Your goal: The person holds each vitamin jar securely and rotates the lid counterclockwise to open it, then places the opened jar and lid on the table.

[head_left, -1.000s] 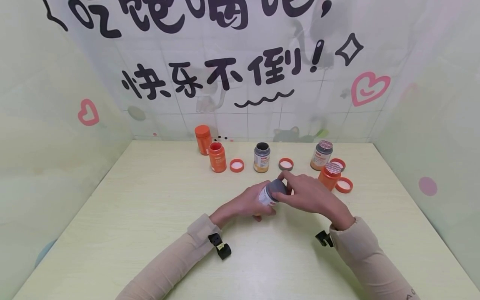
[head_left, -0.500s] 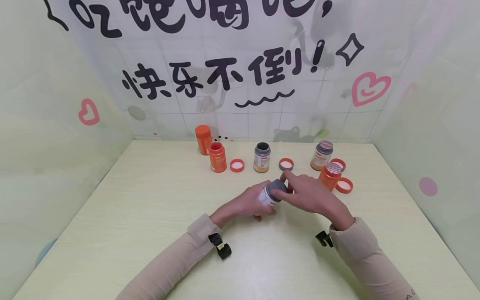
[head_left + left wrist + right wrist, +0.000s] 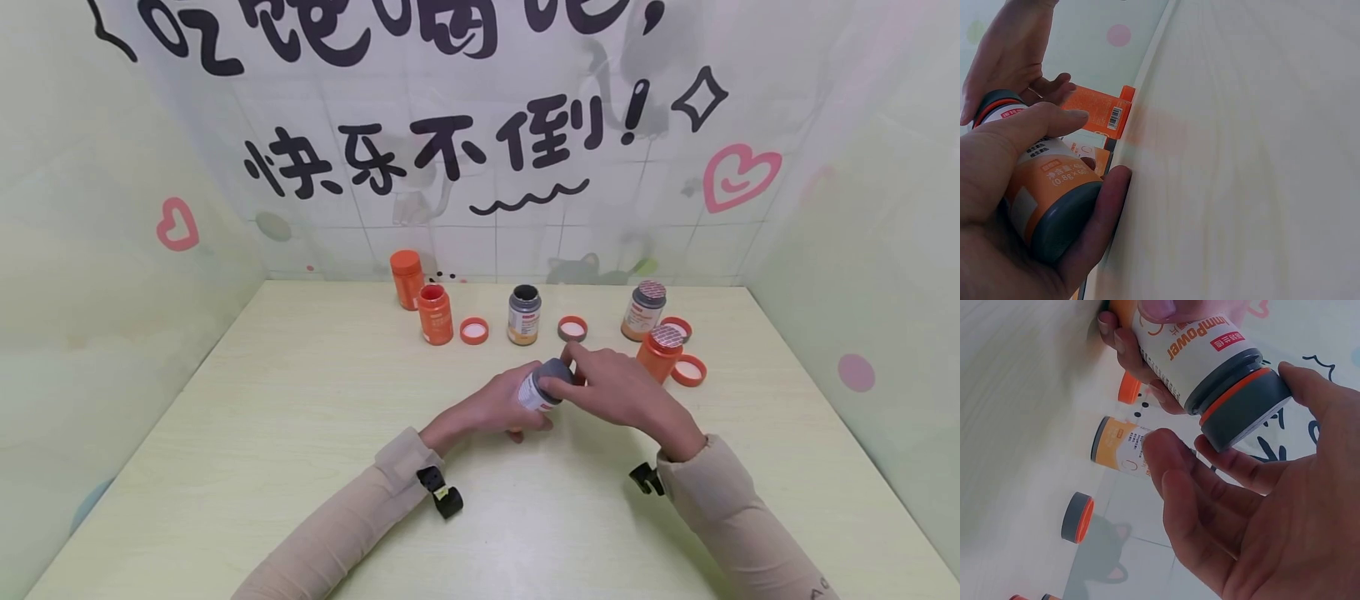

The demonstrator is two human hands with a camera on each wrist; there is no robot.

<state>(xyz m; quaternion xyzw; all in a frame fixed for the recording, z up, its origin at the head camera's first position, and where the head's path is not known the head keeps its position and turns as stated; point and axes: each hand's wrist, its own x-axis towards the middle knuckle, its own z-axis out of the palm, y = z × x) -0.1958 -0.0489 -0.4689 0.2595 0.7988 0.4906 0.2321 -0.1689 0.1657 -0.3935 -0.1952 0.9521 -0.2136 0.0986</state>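
Above the middle of the table, my left hand [image 3: 498, 404] grips a white and orange supplement bottle [image 3: 531, 395] with a dark grey base, tilted to the right. Its dark grey cap [image 3: 1250, 411] sits at the bottle's mouth, with an orange ring showing between cap and neck in the right wrist view. My right hand [image 3: 626, 387] pinches that cap between thumb and index finger, while its other fingers are curled below in the right wrist view. From the left wrist view, the left thumb lies across the bottle's label [image 3: 1047, 169] and a finger passes under its base.
Behind the hands stand a capped orange bottle [image 3: 407, 279], an uncapped orange bottle [image 3: 436, 317] and an uncapped grey bottle [image 3: 523, 321]. At right are a foil-sealed grey bottle [image 3: 642, 312] and a foil-sealed orange bottle [image 3: 658, 360]. Several loose caps [image 3: 473, 332] lie among them.
My right thumb has shifted very slightly left on the cap, and the right wrist has turned a little. The left hand and the bottle stay in place.
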